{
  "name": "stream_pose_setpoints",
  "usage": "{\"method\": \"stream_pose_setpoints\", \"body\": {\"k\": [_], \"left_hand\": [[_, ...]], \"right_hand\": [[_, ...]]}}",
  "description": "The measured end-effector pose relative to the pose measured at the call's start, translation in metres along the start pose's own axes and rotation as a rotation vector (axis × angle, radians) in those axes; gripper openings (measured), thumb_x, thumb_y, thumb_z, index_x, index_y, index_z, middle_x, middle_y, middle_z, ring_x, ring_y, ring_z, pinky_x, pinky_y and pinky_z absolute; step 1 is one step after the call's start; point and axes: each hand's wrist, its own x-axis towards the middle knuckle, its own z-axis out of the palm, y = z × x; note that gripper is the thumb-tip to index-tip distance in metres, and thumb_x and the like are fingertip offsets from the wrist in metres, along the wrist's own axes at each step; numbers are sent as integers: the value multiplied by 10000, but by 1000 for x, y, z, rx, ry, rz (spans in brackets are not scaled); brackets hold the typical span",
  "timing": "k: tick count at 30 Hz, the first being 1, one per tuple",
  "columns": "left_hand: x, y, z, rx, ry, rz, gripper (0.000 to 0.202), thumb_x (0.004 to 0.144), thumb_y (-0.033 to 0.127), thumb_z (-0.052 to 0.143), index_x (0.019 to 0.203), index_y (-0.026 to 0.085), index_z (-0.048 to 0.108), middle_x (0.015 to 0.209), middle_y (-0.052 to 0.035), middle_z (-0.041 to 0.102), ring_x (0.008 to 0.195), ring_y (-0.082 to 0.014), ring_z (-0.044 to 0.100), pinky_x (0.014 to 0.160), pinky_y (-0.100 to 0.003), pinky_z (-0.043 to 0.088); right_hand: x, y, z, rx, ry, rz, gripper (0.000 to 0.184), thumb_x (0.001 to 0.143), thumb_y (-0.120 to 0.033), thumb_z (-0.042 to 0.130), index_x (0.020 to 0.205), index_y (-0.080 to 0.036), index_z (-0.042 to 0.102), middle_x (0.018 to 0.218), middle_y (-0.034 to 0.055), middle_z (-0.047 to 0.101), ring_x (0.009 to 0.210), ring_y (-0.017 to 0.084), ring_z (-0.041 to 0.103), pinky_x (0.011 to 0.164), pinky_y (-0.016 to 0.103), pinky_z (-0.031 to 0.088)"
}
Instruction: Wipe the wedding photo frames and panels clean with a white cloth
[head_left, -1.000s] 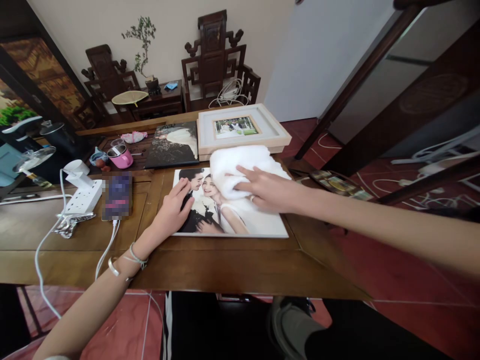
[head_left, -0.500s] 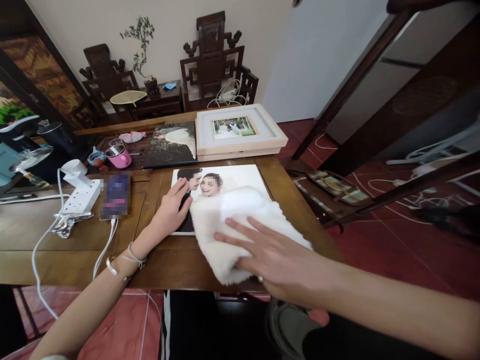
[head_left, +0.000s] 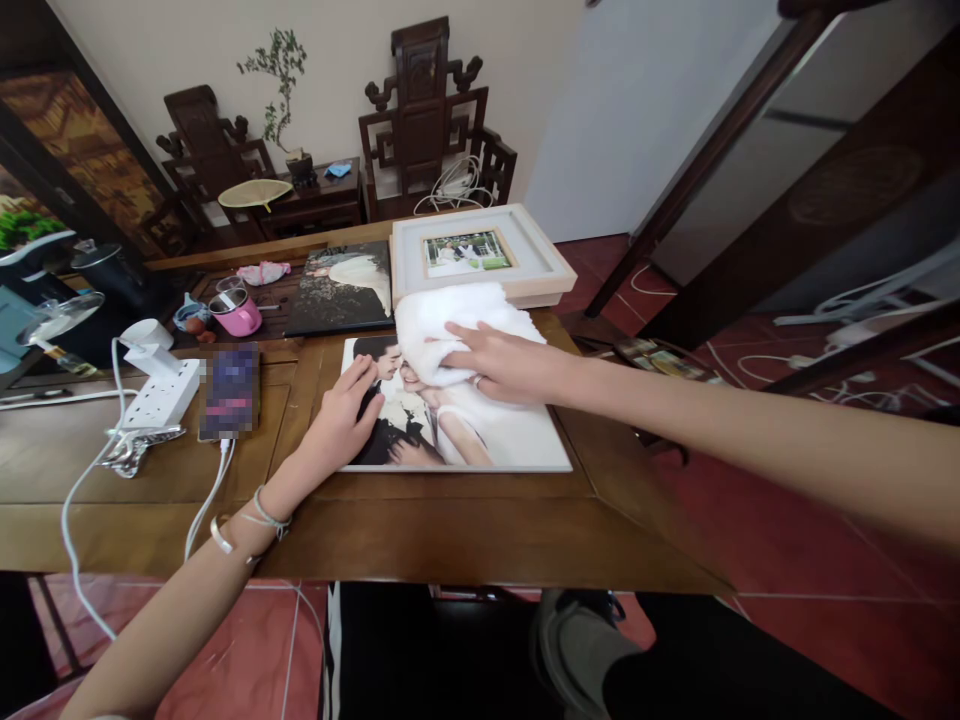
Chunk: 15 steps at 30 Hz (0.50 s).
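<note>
A wedding photo panel [head_left: 510, 440] lies flat on the wooden table, picture side up. My left hand [head_left: 341, 415] rests on its left edge, fingers stretched out over the dark suit in the picture. A fluffy white towel [head_left: 480, 305] is bunched over the panel's upper part and hides some of the print. My right hand [head_left: 499, 360] holds the towel from above, pressing it down with the fingers partly spread. At the far side, the towel reaches the front edge of a pale wood picture frame [head_left: 540, 245].
A dark photo panel [head_left: 345, 290] lies behind on the left, beside a pink mug [head_left: 236, 312]. A phone [head_left: 231, 390] on a charging cable and a white power strip [head_left: 161, 390] are left of my arm. The wooden table [head_left: 465, 530] ends close to my body.
My right hand and the towel have moved away from me, from the panel's near right part to its far edge. The panel's lower part now shows. My left hand has stayed put.
</note>
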Motion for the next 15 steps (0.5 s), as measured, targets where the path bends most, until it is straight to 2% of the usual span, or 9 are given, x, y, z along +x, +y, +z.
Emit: {"method": "stream_pose_setpoints", "body": {"k": [4, 8, 11, 15], "left_hand": [[0, -3, 0, -10, 8, 20, 483, 958, 326, 421, 1387, 112, 480, 1521, -178, 393, 1435, -282, 329, 1158, -497, 306], [0, -4, 1, -18, 6, 23, 491, 951, 314, 422, 1390, 103, 476, 1518, -180, 397, 1435, -283, 329, 1160, -494, 307], [0, -3, 0, -24, -9, 13, 496, 949, 303, 413, 1405, 113, 461, 1530, -176, 377, 1440, -288, 317, 1158, -521, 300], [0, -2, -1, -31, -27, -6, 508, 953, 334, 411, 1402, 101, 464, 1539, -186, 357, 1447, -296, 301, 1157, -527, 296]], "right_hand": [[-18, -31, 1, 7, 9, -21, 525, 724, 33, 465, 1204, -103, 628, 1459, 218, 455, 1412, 400, 282, 1050, 644, 349], [-48, -75, 3, 63, 2, -86, 487, 711, 12, 500, 1131, -156, 682, 1507, 147, 413, 1413, 414, 268, 1064, 676, 310], [-67, -103, 1, 129, -47, -144, 437, 705, -19, 541, 1080, -171, 705, 1519, 127, 398, 1401, 436, 279, 1064, 691, 301], [-75, -119, -5, 206, -93, -175, 326, 736, -108, 599, 1028, -188, 719, 1518, 115, 401, 1398, 446, 274, 1071, 700, 283]]}}
